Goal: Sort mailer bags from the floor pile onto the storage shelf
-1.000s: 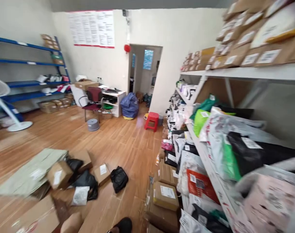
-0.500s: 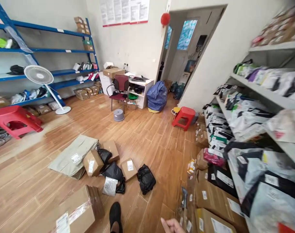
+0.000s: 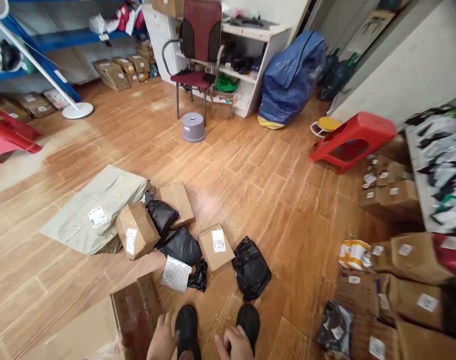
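None of the print here is legible to me. The small carton (image 3: 208, 254) lies flat on the wooden floor (image 3: 280, 200) with a white barcode label on its top face. The tilted carton (image 3: 139, 227) has a white label on its side, and the grey-green mailer (image 3: 100, 200) bears another. All are too small to read.

My left grip (image 3: 162, 341) sits at the bottom edge of the view, released, fingers loose and holding nothing. The large carton (image 3: 135, 310) is just to its left, so close that I cannot tell whether my fingers touch its corner. That carton lies on the floor with its long axis running from the lower left of the view up toward the right. Its dark, glossy end face points toward my left grip, and its pale top runs off past the lower edge.

My right grip (image 3: 233, 345) is also at the bottom edge, knuckles up and fingers curled under; I cannot tell whether it closes on anything. It hangs just by my right shoe (image 3: 249, 320), and my left shoe (image 3: 186, 325) shows between the two grips. Ahead of the shoes lie a silver pouch (image 3: 176, 274) and a black bag (image 3: 251, 267), both apart from my grips. Farther off are a red stool (image 3: 350, 142) and a maroon chair (image 3: 199, 45).
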